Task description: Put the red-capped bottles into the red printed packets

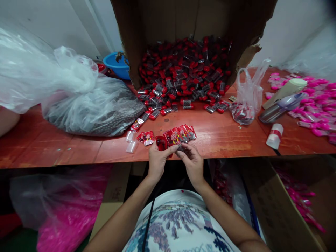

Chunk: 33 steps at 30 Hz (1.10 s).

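Both hands meet over the front edge of the red-brown table. My left hand (158, 160) is closed, thumb pointing right, on a red packet (161, 142) showing at its fingers. The fingertips of my right hand (193, 161) are pinched together beside the left thumb, at a small dark thing I cannot make out. Just beyond the hands lies an overlapping row of printed red packets (188, 133). Left of them are a few more red packets (148, 137) and two clear plastic pieces (131, 147).
An open cardboard box (252, 57) spills small red-capped clear containers (183, 75) onto the table. A bag of dark beads (99, 108) stands left, near a blue basin (115, 66). Rightward are a small plastic bag (246, 94), bottles (280, 106), a roll (275, 136) and pink items (315, 101).
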### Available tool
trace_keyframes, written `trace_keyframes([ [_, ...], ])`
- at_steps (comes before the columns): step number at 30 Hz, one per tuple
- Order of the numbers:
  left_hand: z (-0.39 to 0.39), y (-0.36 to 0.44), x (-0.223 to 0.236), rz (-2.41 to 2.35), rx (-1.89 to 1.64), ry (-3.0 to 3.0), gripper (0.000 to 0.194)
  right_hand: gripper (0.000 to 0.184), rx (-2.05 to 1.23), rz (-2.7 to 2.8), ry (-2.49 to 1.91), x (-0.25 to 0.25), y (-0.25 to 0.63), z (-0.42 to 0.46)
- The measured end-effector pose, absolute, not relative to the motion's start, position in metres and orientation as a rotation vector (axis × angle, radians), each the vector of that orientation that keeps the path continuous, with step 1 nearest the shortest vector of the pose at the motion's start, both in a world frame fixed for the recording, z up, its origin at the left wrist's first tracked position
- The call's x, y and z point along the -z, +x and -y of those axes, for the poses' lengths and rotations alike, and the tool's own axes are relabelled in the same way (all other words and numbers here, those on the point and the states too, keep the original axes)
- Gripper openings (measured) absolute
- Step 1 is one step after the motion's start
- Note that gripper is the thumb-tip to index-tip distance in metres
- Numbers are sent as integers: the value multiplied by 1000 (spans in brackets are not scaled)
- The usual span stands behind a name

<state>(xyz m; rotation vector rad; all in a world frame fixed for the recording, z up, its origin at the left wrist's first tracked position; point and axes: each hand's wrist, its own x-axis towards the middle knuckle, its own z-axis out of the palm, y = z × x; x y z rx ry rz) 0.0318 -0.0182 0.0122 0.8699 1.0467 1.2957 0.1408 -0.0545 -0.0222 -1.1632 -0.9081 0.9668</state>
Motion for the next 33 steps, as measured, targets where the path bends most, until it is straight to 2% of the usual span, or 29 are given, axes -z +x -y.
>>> trace_keyframes([
  [4,20,29,-9,-1045,-1189,851,35,30,-1192,758,-1101,20,145,50],
  [8,20,23,-7,-1053,-1177,846,29,38,-1179,796,-1096,21,151,48],
  [14,17,11,-5,-1126,-1216,791,28,54,-1136,1249,-1092,18,165,51],
  [18,20,5,5,-1140,-1161,802,27,42,-1084,1366,-1114,19,166,51],
  [26,30,7,9,-1091,-1097,738,27,28,-1158,1127,-1166,38,153,48],
  [33,31,6,19,-1119,-1084,724,30,25,-1059,1202,-1282,36,154,43],
])
